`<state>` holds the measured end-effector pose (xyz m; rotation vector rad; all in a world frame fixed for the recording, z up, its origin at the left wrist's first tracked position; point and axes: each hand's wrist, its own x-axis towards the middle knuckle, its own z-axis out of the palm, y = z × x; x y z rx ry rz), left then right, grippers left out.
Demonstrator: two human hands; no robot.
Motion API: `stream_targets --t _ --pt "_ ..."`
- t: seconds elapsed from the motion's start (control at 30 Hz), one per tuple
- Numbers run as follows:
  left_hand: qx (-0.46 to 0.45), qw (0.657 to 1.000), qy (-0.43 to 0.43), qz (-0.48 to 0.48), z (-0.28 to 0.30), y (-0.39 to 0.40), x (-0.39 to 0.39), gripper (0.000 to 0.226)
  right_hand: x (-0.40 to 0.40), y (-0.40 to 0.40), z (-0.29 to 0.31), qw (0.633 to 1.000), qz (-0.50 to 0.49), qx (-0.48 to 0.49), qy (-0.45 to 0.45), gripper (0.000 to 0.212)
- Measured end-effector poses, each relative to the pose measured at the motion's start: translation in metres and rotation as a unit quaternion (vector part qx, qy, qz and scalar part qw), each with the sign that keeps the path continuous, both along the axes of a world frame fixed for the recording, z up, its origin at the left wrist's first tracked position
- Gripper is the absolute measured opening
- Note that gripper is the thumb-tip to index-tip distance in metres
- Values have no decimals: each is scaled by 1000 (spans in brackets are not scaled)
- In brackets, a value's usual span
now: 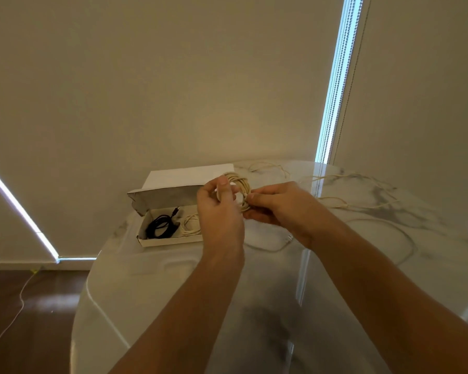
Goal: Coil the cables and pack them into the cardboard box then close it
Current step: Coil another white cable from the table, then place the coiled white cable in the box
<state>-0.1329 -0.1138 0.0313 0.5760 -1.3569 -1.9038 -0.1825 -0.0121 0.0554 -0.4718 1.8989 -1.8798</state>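
Note:
A coil of cream cable point(241, 186) hangs in the air above the table, held between both hands. My left hand point(218, 209) grips its left side with the thumb up over the loops. My right hand point(277, 206) pinches its lower right side. Left of the hands the cardboard box point(170, 241) lies open, its lid point(189, 175) tipped back. Inside it lie a coiled black cable point(160, 225) and a coiled cream cable point(191, 224). More cream cable point(343, 203) sprawls loose over the table to the right, and one strand ends in a plug point(289, 238) under my right wrist.
The glossy marble table point(189, 287) has a rounded left edge, with dark wood floor point(38, 306) beyond it. A thin cord point(21, 298) trails across that floor. Pale blinds hang close behind the table, with bead chains point(338, 85) at the right.

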Motion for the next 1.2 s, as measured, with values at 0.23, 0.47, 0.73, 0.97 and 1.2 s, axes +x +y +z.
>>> stream_targets --t 0.23,0.47,0.73,0.97,1.2 --pt "-98 994 -52 -13 -23 -41 53 16 20 -21 -15 997 41 58 -24 14" --pt "-159 980 -118 -20 -28 -97 61 14 23 -58 -15 997 21 76 8 20" --pt "-148 974 -167 -35 -32 -137 40 19 16 -92 -33 945 -41 227 231 25" --pt "-187 960 -208 -18 -36 -149 26 26 10 -110 -52 851 -97 365 365 39" --pt "-307 910 -278 1 -38 -152 16 24 11 -113 -57 795 -71 424 428 27"
